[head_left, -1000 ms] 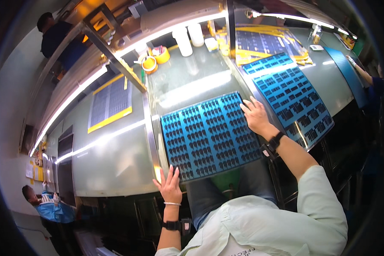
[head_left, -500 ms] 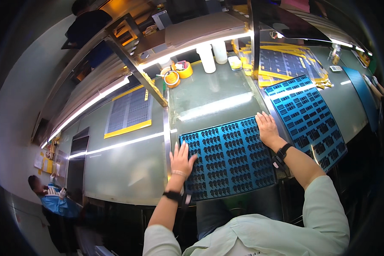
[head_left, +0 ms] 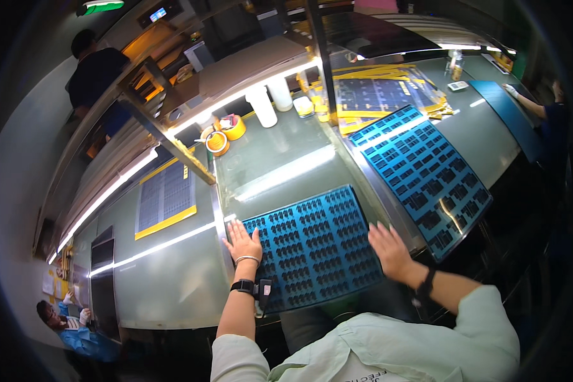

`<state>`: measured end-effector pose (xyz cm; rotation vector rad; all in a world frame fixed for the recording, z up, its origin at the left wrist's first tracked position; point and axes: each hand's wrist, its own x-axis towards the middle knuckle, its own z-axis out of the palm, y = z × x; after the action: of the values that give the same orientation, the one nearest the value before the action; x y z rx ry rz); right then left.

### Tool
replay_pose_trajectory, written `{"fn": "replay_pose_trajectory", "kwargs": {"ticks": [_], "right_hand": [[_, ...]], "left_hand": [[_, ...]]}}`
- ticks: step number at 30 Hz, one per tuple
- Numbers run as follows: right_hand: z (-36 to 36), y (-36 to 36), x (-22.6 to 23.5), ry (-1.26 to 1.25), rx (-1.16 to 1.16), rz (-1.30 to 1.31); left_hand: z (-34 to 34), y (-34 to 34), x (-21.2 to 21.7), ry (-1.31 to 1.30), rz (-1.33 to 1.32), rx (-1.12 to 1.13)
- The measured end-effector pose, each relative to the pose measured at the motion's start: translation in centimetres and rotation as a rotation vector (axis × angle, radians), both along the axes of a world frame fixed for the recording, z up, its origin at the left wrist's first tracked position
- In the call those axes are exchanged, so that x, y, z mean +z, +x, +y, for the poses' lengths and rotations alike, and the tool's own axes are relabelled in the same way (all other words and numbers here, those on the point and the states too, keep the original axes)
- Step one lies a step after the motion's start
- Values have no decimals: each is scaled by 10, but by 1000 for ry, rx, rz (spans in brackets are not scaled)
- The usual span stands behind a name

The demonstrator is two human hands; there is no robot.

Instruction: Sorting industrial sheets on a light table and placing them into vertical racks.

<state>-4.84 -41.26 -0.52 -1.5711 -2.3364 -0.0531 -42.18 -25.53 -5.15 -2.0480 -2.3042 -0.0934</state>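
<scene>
A blue sheet (head_left: 312,254) covered in rows of small dark patterns lies in front of me, its near edge reaching the edge of the glass-topped bench. My left hand (head_left: 244,243) is open, fingers stretched out, at the sheet's far left corner. On the opposite side, my right hand (head_left: 390,252) is open too, fingers straight and together along the right edge. Neither hand grasps the sheet; whether the right palm touches it I cannot tell.
A second patterned blue sheet (head_left: 426,184) lies to the right. Yellow-edged films (head_left: 388,92) are piled behind it. Tape rolls (head_left: 217,143) and a white bottle (head_left: 262,107) stand at the back. A yellow-edged film (head_left: 167,197) lies left. Co-workers are at both sides, one in blue (head_left: 89,337).
My right hand has slid from the sheet's far right corner toward me along its right edge. My left hand stays by the far left corner. The whole view has turned somewhat.
</scene>
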Motion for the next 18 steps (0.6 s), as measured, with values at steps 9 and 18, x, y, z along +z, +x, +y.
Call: {"fn": "replay_pose_trajectory", "kwargs": {"ticks": [9,18], "right_hand": [[-91,4,-43,-864,-361,1284],[-63,29,39,-1249,27,1863]], "left_hand": [[-49,9,21,-35,-62,32],[-282,-90,4,451,-178,-166]]}}
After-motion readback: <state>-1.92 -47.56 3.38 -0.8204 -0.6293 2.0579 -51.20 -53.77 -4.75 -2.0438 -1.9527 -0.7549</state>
